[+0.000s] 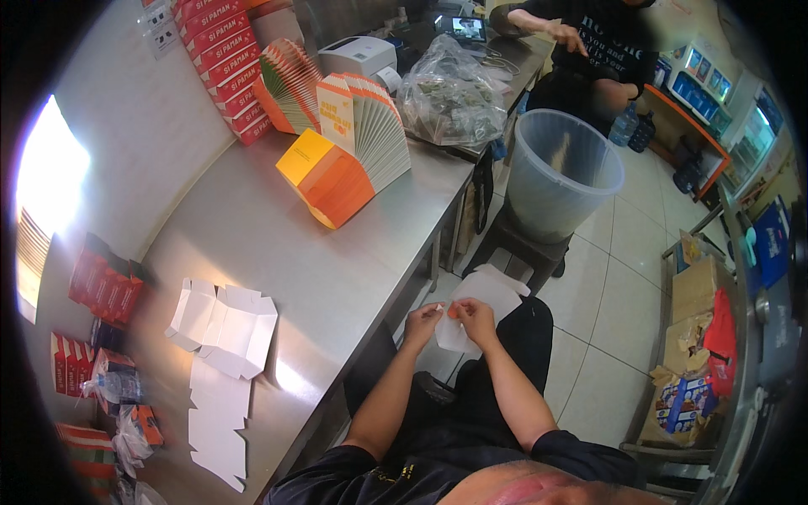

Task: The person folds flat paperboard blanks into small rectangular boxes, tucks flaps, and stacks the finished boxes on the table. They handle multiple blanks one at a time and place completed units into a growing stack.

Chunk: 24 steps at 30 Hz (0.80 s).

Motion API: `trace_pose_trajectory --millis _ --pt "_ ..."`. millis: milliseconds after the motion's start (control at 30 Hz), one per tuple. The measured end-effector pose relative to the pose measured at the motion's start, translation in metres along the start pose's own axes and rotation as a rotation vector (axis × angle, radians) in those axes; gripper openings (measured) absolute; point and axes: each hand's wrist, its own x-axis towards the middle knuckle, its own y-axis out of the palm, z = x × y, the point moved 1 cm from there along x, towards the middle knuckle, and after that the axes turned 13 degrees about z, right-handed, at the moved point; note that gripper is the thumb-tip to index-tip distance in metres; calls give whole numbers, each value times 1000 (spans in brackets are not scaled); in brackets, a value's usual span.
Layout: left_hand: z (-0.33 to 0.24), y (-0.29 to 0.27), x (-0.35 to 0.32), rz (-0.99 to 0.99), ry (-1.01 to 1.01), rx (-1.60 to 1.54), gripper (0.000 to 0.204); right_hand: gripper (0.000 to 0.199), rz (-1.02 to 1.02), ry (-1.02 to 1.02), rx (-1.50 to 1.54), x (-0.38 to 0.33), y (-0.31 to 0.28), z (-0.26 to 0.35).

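Note:
A flat white cardboard box blank point(492, 290) with cut flaps lies over my lap, in front of the seat. My left hand point(423, 324) is closed in a pinch, with a small white edge of the cardboard at its fingertips. On the other side, my right hand point(475, 321) pinches the blank, and a bit of orange shows beside its fingertips. On the steel table to my left lies a partly folded white box point(227, 324). Another flat white blank point(220, 421) is stretched out below it.
The steel table point(337, 269) bears an orange-and-yellow box stack point(328, 177), fanned cartons point(370, 126), a white printer point(358, 57) and a clear plastic bag point(450, 93). A translucent bucket point(555, 181) stands on a dark stool point(513, 244). Beyond it is another person point(598, 50).

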Motion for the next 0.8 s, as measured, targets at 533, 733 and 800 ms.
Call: trace_pose_trajectory --millis 533,733,800 --pt "-6 2 -3 -10 -81 -285 39 21 178 147 306 3 11 -12" --pt "-6 1 -4 11 -88 -373 39 18 124 139 456 0 10 -7" --pt "-4 2 -3 26 -40 -351 41 19 105 99 382 -1 12 -4"
